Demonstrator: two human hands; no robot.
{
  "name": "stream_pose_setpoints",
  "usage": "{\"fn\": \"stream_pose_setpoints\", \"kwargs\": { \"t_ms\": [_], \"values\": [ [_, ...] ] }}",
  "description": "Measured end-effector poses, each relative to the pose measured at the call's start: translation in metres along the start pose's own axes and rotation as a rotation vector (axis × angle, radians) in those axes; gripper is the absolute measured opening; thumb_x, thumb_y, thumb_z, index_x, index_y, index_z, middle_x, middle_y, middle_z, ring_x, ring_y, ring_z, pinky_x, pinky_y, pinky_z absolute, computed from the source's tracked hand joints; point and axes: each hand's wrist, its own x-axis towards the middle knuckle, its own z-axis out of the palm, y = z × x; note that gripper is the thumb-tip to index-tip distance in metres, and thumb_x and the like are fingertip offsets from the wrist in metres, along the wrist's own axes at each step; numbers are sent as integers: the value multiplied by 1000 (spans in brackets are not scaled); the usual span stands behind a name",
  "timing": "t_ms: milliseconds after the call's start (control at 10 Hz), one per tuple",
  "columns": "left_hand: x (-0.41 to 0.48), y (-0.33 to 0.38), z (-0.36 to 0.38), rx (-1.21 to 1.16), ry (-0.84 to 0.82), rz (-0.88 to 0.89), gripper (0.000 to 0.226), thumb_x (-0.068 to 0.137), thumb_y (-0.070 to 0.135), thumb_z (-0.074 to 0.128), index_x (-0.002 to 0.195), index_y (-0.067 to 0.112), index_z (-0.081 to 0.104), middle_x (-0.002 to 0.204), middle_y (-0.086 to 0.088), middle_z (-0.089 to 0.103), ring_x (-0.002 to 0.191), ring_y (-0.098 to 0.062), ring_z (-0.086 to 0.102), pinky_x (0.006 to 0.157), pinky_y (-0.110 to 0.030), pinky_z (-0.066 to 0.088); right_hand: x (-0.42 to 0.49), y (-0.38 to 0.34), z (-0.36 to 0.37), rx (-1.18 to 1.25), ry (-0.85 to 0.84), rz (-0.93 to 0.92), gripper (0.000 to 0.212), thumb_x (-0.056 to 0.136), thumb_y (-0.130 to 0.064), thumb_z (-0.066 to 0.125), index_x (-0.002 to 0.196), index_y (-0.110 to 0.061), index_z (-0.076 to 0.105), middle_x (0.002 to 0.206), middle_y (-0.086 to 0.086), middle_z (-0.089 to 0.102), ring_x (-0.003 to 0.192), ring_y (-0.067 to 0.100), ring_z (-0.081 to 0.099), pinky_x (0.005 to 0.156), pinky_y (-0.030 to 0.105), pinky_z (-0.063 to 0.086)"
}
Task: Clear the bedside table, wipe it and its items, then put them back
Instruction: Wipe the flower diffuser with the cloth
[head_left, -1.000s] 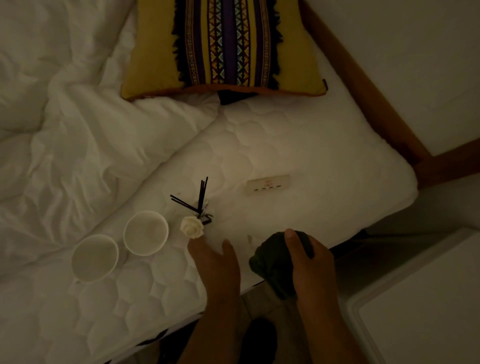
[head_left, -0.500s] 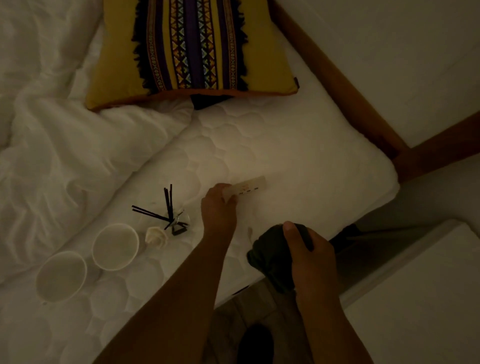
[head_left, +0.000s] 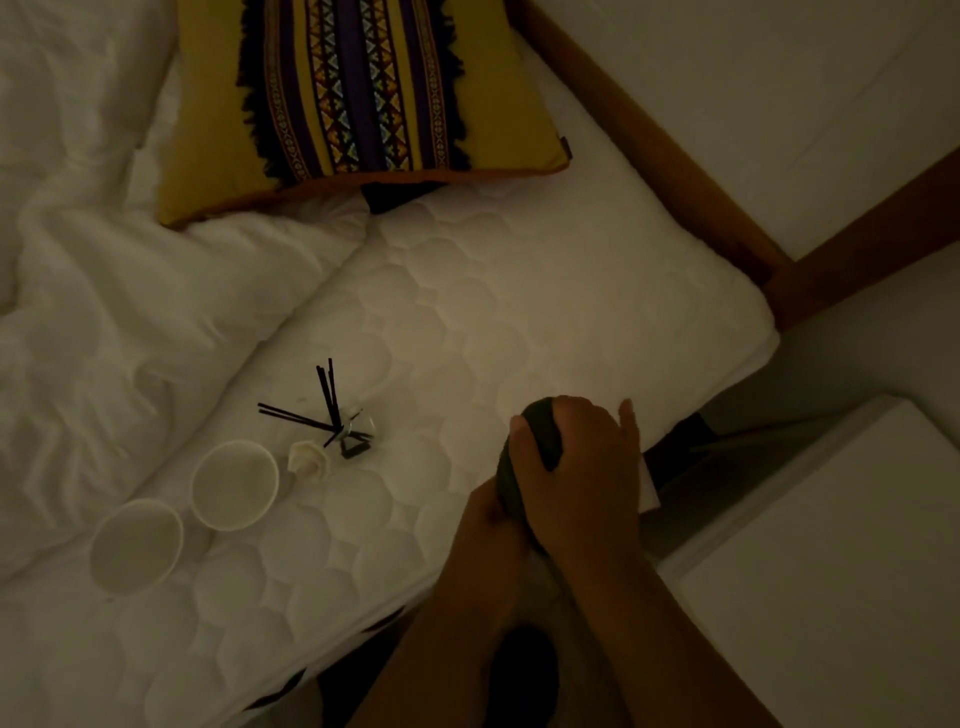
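Note:
At the mattress (head_left: 519, 312) edge, both my hands are pressed together. My right hand (head_left: 582, 467) is wrapped over a dark cloth (head_left: 535, 441) and presses it onto a white remote (head_left: 649, 486), of which only one pale end sticks out. My left hand (head_left: 488, 514) holds from below, mostly hidden. On the quilted mattress to the left lie two white cups (head_left: 235, 486) (head_left: 136, 545), a small white rose-shaped piece (head_left: 309, 460) and a tipped glass reed diffuser (head_left: 337, 421) with dark sticks. The white bedside table (head_left: 831, 571) is at the lower right.
A yellow patterned cushion (head_left: 363, 88) lies at the head of the bed, with a rumpled white duvet (head_left: 104, 286) to the left. A wooden bed frame (head_left: 649, 140) runs along the wall. A narrow dark gap separates the mattress from the bedside table.
My left hand took the white remote from the mattress and brought it back to the bed's edge. My right hand with the cloth closed over it.

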Motion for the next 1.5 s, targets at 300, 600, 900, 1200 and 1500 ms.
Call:
{"fn": "stream_pose_setpoints", "kwargs": {
  "t_ms": [300,600,900,1200,1500],
  "values": [
    [6,3,-2,-120,12,34,34,94,-6,47,101,20,68,91,7,72,88,-8,68,79,-24,57,13,35,-21,53,90,-277,38,90,-52,52,74,-17,50,65,-11,43,62,14,47,83,39,47],
    [13,14,-14,-80,-37,62,21,92,6,57,105,18,67,96,3,75,90,-8,71,76,-22,58,18,69,-41,-13,108,-108,42,90,-51,47,67,-17,41,55,-5,39,48,11,39,50,23,35],
    [5,4,-5,12,-63,103,36,86,31,58,110,5,66,104,-10,70,99,-24,68,94,-47,53,2,17,-11,3,12,-141,41,89,-52,49,66,-18,45,56,-6,46,51,13,47,55,33,47],
    [12,-7,-23,-157,66,5,20,93,5,55,109,10,67,99,-5,74,93,-19,72,83,-36,58,9,64,-5,-11,123,-207,41,89,-46,51,82,-6,57,71,7,58,63,21,55,57,30,47],
    [58,-1,-60,-191,330,186,20,88,-2,60,95,17,59,104,-4,72,97,-11,70,82,-27,58,-7,92,10,33,51,16,33,89,-36,61,70,-12,47,62,2,47,55,19,48,55,17,34]
  ]
}}
